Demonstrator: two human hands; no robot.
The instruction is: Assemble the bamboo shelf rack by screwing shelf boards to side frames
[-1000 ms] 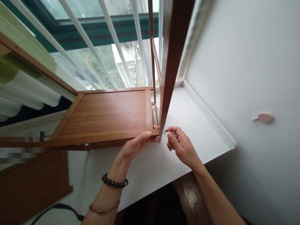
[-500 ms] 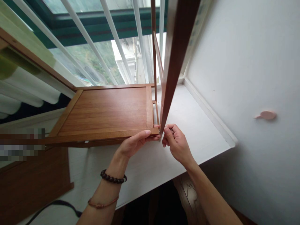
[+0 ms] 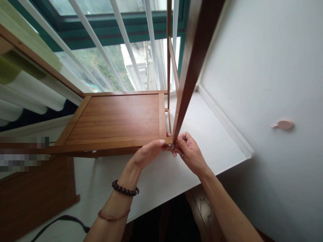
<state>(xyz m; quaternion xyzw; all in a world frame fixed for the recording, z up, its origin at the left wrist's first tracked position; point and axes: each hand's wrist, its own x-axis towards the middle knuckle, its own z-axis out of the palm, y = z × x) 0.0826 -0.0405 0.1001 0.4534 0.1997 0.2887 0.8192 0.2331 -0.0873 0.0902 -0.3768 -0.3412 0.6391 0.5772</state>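
Observation:
A brown wooden shelf panel (image 3: 121, 116) with a framed edge lies level, joined to upright wooden side frames. At its near right corner, my left hand (image 3: 148, 153) is closed around the edge, thumb on top and fingers underneath. The right upright post (image 3: 188, 74) stands up from that same corner, slightly tilted in view. My right hand (image 3: 190, 153) is pinched against the post's outer side at the joint. Something small and dark shows in its curled fingers, but I cannot make out what it is.
The frame stands on a white ledge (image 3: 202, 124) beside a barred window (image 3: 113, 43). Another brown panel (image 3: 37, 195) lies at the lower left, near a black strap (image 3: 65, 217). A pink hook (image 3: 285, 125) is on the right wall (image 3: 264, 60).
My right hand has shifted slightly left, closer against the post, its fingertips now at the joint. The left hand keeps its hold on the corner. The view has shifted a little.

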